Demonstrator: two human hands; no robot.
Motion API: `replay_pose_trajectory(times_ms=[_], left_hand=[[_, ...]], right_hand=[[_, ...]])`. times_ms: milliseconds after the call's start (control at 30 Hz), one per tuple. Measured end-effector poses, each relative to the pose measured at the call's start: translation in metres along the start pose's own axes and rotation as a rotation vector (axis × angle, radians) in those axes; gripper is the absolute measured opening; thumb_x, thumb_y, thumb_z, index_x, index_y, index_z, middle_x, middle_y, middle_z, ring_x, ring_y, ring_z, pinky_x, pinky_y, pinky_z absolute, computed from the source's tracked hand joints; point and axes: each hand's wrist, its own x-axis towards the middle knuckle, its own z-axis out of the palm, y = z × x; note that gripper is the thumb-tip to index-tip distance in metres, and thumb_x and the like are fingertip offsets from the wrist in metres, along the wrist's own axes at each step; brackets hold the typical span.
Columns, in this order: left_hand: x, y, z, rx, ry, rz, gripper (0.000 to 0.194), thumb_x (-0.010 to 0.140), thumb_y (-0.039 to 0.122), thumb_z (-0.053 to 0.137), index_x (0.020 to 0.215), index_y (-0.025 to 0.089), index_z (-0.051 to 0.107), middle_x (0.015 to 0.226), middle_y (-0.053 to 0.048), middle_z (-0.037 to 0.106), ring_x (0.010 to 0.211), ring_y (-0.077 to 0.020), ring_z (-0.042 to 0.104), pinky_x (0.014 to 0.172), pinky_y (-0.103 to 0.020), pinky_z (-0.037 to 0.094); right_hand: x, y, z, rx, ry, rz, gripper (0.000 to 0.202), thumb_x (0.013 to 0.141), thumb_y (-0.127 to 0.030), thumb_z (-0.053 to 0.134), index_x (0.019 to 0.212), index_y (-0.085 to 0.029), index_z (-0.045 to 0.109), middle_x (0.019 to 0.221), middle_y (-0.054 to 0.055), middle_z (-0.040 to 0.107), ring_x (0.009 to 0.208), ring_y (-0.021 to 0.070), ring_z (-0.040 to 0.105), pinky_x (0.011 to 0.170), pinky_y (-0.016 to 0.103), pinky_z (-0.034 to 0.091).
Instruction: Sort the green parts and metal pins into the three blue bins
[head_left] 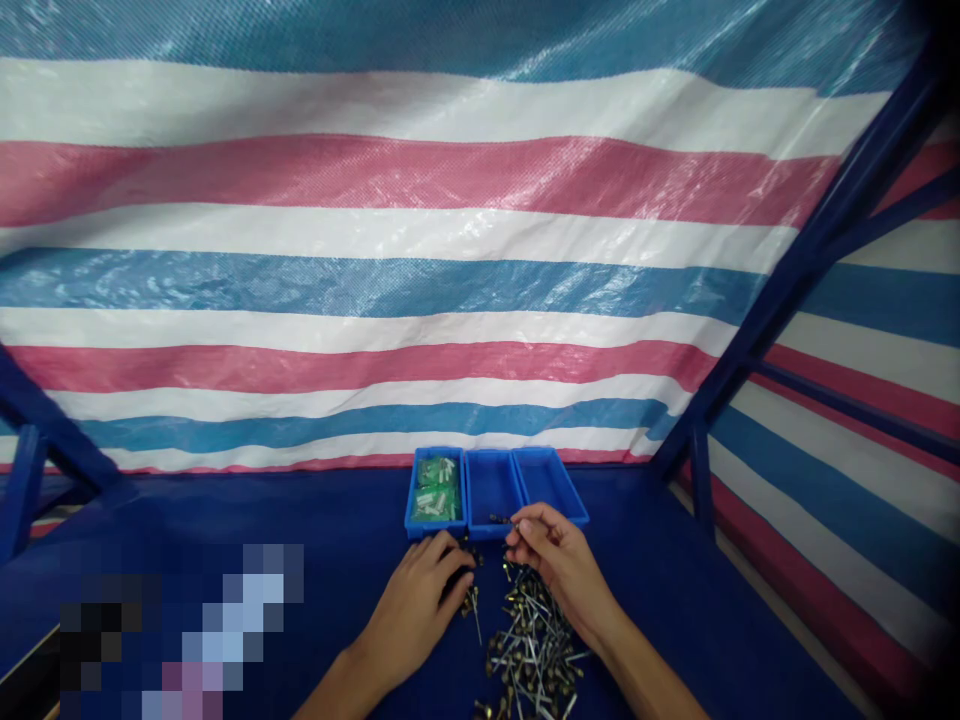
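A pile of thin metal rods with dark and brass-coloured heads (536,640) lies on the blue table in front of me. Above its far end, my right hand (562,565) pinches a small dark metal piece (499,519) between thumb and fingertips, at the front edge of the middle blue bin (493,480). My left hand (416,605) rests palm down left of the pile, thumb apart from the curved fingers. Beside its fingertips are a few small dark pieces (472,552), and a single rod piece (476,612) lies by the thumb.
The left blue bin (412,505) contains green-and-white packets (437,490); the right blue bin (574,500) adjoins the middle one. Striped sheeting (375,300) hangs behind the blue table (315,520), between blue frame posts (750,340). A pixelated patch covers the lower left.
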Motion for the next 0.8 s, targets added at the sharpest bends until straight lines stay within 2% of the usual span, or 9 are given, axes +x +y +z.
replay_pose_trajectory(times_ms=[133,267,467,667,800], left_hand=[[0.0007,0.0009,-0.0014,-0.005,0.0,0.004,0.016,0.11,0.025,0.057,0.117,0.029,0.071,0.115,-0.004,0.068,0.106,-0.0244,0.068,0.096,-0.04,0.055],[0.0009,0.0013,-0.0017,-0.001,-0.001,-0.003,0.016,0.11,0.025,0.057,0.116,0.029,0.071,0.115,-0.003,0.068,0.105,-0.024,0.068,0.096,-0.04,0.055],[0.0005,0.002,-0.0018,0.005,0.006,-0.002,0.015,0.109,0.023,0.058,0.116,0.029,0.07,0.116,-0.003,0.068,0.107,-0.0241,0.068,0.098,-0.04,0.055],[0.0007,0.0009,-0.0015,0.007,-0.016,-0.006,0.016,0.109,0.023,0.057,0.117,0.029,0.069,0.117,-0.003,0.067,0.107,-0.025,0.067,0.097,-0.042,0.054],[0.0011,0.0017,-0.0025,0.007,-0.019,-0.01,0.016,0.109,0.023,0.057,0.117,0.029,0.069,0.116,-0.003,0.067,0.106,-0.0248,0.067,0.097,-0.041,0.055]], right_hand=[[0.0012,0.0003,-0.0001,-0.059,0.054,-0.024,0.038,0.081,-0.051,0.092,0.099,-0.019,0.083,0.085,0.006,0.077,0.072,0.0166,0.069,0.078,0.033,0.059],[0.0031,0.0025,-0.002,-0.112,0.084,-0.051,0.042,0.079,-0.054,0.093,0.101,-0.019,0.086,0.09,0.007,0.078,0.075,0.0189,0.069,0.082,0.038,0.061],[0.0045,0.007,-0.007,-0.188,0.078,-0.098,0.038,0.085,-0.053,0.089,0.103,-0.02,0.086,0.096,0.008,0.079,0.078,0.0197,0.07,0.084,0.039,0.06],[0.0042,0.0069,-0.0073,-0.239,0.013,-0.124,0.035,0.087,-0.053,0.086,0.102,-0.022,0.083,0.085,0.005,0.077,0.064,0.0151,0.061,0.071,0.033,0.056],[0.0034,0.0052,-0.0045,-0.216,-0.002,-0.111,0.033,0.085,-0.052,0.088,0.099,-0.023,0.081,0.085,0.004,0.076,0.064,0.0147,0.059,0.069,0.032,0.055]])
